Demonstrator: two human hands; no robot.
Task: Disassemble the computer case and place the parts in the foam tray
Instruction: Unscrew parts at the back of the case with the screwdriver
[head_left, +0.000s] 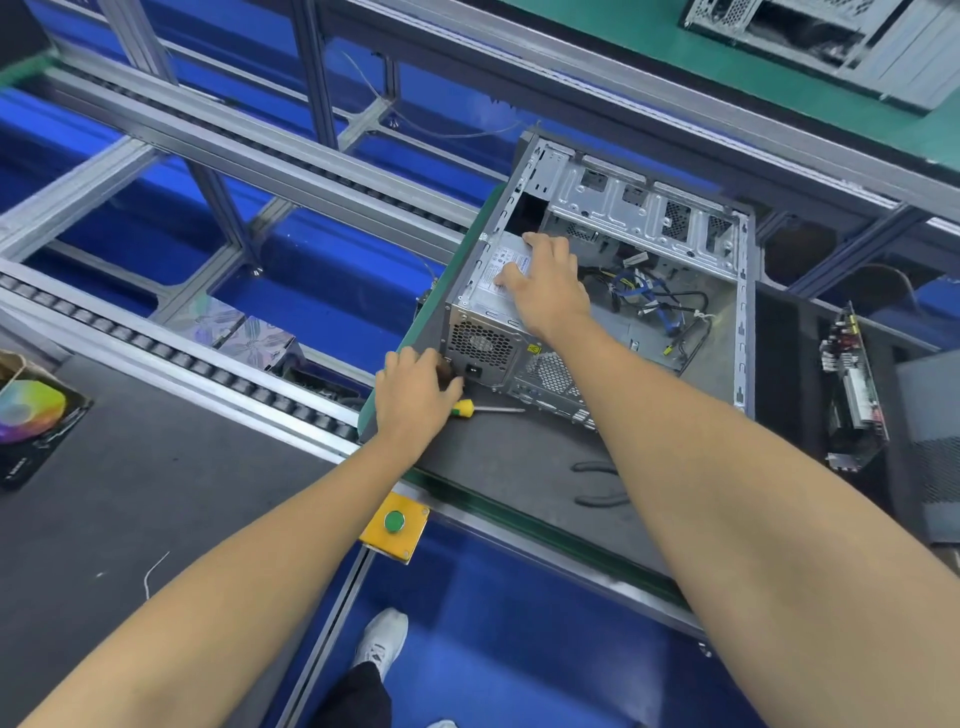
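Risk: power supply (498, 291), under flat right hand (545, 291), snagging cables (649, 301) rightward; left hand (415, 389) seemingly gripping case (744, 312) rear.

Both forearms are bare, with no sleeves, gloves, watch or rings showing on the left hand (415, 395) or right hand (545, 283). Near the bottom edge: a white lace-up sneaker (382, 642) and what looks like a black trouser leg (358, 696).

Bright, even overhead light — soft shadows, mild glare on bare metal — edges bend with wide-angle distortion, focus sharp.
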